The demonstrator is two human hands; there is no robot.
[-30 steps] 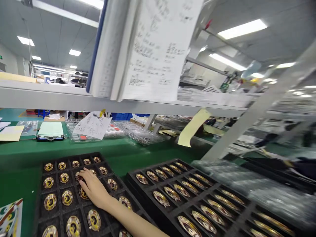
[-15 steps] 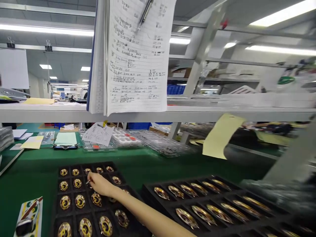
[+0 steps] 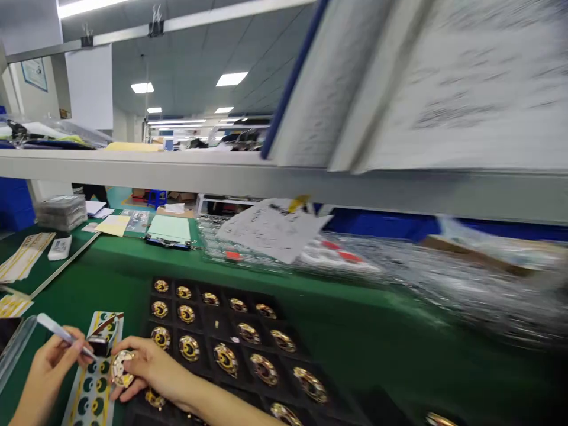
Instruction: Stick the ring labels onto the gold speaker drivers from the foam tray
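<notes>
The green surface (image 3: 337, 361) runs beneath a pale metal shelf (image 3: 177, 170), and toward its near left corner both hands are at work. The left hand (image 3: 52, 364) pinches a white pen-like tool (image 3: 57, 329), its tip close to a round gold piece (image 3: 122, 370) that the right hand (image 3: 153, 365) grips between thumb and fingers. Beneath and beside them a strip of yellow and dark round stickers (image 3: 91, 393) lies on the surface, a small dark object (image 3: 100, 344) on its upper part. Just right of the strip, a black compartmented tray (image 3: 208, 322) holds rows of similar gold pieces. Along the far edge of the surface, from left to right, come a stack of clear plastic boxes (image 3: 62, 213), a yellow note (image 3: 113, 225), a clipboard (image 3: 168, 231) with pale green paper, and clear plastic trays partly covered by a handwritten sheet (image 3: 270, 232); farther right, clear plastic packaging (image 3: 426, 272) is blurred. On the shelf stands an open notebook (image 3: 465, 89), its writing smeared by motion. Beyond, a white sheet (image 3: 90, 89) hangs below a rail with black clips (image 3: 155, 28), a blue stool (image 3: 157, 198) stands on the floor, and ceiling lights (image 3: 231, 78) glow.
</notes>
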